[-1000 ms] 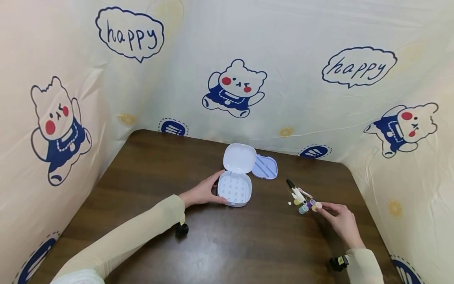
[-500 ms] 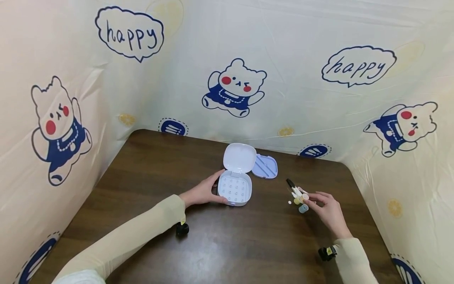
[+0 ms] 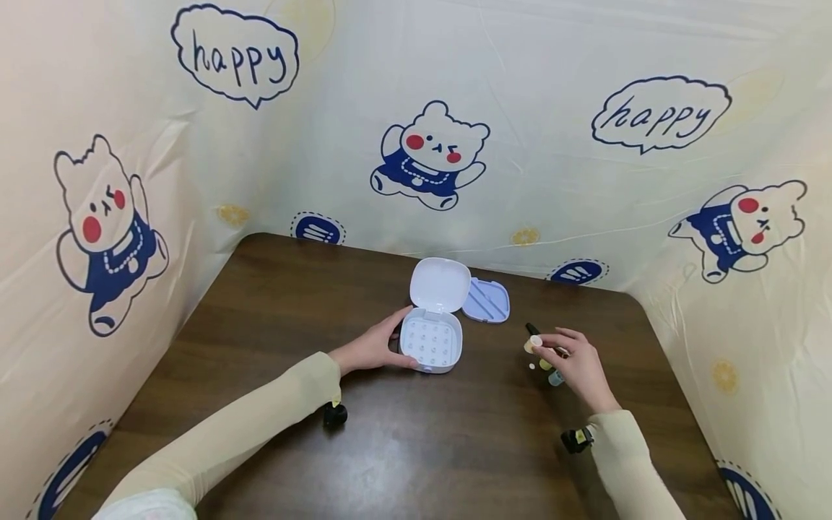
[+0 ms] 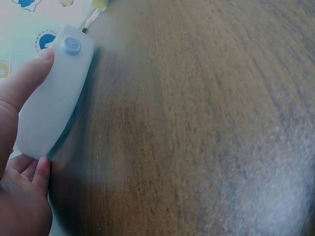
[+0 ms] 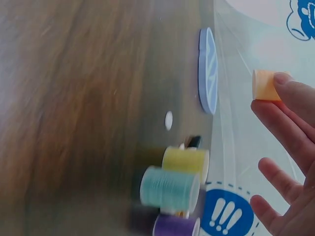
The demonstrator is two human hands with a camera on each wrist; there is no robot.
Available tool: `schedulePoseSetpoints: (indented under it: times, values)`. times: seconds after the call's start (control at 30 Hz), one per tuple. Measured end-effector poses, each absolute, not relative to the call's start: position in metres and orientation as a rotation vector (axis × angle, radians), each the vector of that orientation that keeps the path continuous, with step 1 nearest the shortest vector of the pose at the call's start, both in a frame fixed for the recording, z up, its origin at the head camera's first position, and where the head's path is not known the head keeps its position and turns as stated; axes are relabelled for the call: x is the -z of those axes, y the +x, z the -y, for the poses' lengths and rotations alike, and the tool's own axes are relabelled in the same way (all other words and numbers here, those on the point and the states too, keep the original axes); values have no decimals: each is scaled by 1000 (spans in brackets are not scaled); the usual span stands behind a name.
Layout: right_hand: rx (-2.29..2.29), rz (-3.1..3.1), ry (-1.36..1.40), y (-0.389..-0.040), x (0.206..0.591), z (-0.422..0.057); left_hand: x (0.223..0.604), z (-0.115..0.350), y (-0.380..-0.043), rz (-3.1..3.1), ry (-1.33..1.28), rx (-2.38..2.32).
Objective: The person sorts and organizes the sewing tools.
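Note:
A pale sewing box stands with its lid [image 3: 440, 285] raised; its base [image 3: 432, 338] shows rows of small pegs. My left hand [image 3: 372, 349] grips the base from the left, thumb at the front, other fingers round the back. Over on the right, my right hand [image 3: 581, 367] pinches a peach thread spool [image 5: 264, 86] between thumb and finger, raised over the loose items. Below it in the right wrist view lie a yellow spool [image 5: 184, 160], a teal spool [image 5: 170, 188] and a purple spool [image 5: 173, 227].
A lavender tray [image 3: 487, 301] with diagonal dividers lies behind the box to the right. Near the spools are a small white oval piece [image 5: 169, 120] and a black-tipped item [image 3: 531, 328], partly hidden. Printed cloth walls [image 3: 292, 166] border the brown table [image 3: 390, 448].
My right hand has lifted the peach spool from the group and carried it left and away from me, over the other items. My left hand keeps its grip on the box.

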State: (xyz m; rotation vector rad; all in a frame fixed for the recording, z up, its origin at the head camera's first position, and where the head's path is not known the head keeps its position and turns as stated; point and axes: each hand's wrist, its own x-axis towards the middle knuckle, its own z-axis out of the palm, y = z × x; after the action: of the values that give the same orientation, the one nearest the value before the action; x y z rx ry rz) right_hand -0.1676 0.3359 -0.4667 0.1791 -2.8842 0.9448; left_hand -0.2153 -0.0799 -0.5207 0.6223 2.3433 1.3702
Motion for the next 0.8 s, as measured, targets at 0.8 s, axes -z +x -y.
schedulePoseSetpoints:
  times: [0.8]
  values:
    - [-1112,2883,281,-198,469,-276,521,79,-215,-2343,606,-1353]
